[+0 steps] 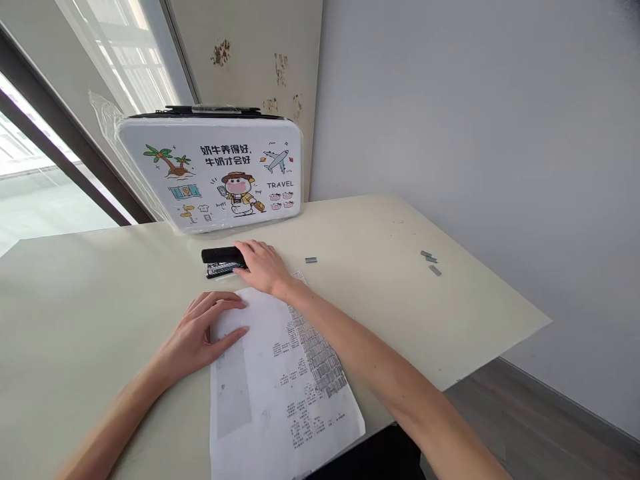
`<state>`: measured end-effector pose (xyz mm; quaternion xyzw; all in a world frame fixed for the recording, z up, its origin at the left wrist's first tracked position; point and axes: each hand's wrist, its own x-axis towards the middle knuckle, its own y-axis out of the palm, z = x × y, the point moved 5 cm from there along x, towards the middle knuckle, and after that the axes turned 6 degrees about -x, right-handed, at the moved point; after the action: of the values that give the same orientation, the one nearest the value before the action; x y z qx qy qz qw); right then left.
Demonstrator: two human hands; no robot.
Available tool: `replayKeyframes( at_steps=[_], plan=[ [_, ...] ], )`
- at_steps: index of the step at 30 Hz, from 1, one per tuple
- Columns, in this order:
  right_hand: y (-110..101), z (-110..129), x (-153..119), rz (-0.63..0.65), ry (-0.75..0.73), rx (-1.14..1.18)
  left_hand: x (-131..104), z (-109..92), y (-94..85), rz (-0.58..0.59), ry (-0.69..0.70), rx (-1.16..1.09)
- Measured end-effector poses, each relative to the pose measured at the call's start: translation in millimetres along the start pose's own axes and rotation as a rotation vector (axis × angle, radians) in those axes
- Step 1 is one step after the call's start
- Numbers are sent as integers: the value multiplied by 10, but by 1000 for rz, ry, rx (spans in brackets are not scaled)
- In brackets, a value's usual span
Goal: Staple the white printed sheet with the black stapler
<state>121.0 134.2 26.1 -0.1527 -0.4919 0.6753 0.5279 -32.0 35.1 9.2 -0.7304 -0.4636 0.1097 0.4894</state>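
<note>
A black stapler (220, 257) lies on the table beyond the top edge of the paper, and my right hand (263, 267) is closed around its right end. Printed sheets of paper (270, 400) lie in front of me, with text and a grey shaded block showing on the top one. Over the upper left edge of the paper rests my left hand (210, 327), its thumb and fingers apart and nothing held between them. My right forearm crosses above the right part of the paper and hides some of the print.
A white cartoon-printed case (210, 173) in clear plastic stands upright at the back of the table (370, 267). One small strip of staples (311, 260) lies right of the stapler. Several grey staple strips (435, 270) are farther right. A grey wall borders the right.
</note>
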Motion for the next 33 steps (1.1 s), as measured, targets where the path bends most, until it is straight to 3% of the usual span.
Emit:
replayKeyframes(
  at_steps=[3, 6, 10, 14, 17, 20, 24, 30, 33],
  plan=[
    [34, -39, 100, 5, 40, 16, -3, -14, 1, 5, 2, 0],
    [-178, -132, -105, -55, 70, 45, 2, -17, -9, 5, -1, 4],
    [-768, -368, -789, -194, 19, 185, 5, 19, -49, 10, 2, 6],
    [-1263, -709, -1638, -89, 57, 181, -6, 73, -96, 20, 7, 21],
    [-1448, -950, -2167, 13, 162, 144, 18, 29, -109, 0, 25, 36],
    [-1494, -1110, -2503, 85, 259, 139, 94, -129, -49, 11, 45, 29],
    [-1448, -1217, -2701, 109, 350, 213, 229, -497, 141, 97, 136, -25],
    [-1359, -1305, -2805, -130, 486, 396, 416, -1054, 481, 179, 242, -152],
    [-1315, -1306, -2805, -153, 485, 375, 532, -1223, 665, 165, 244, -214]
  ],
)
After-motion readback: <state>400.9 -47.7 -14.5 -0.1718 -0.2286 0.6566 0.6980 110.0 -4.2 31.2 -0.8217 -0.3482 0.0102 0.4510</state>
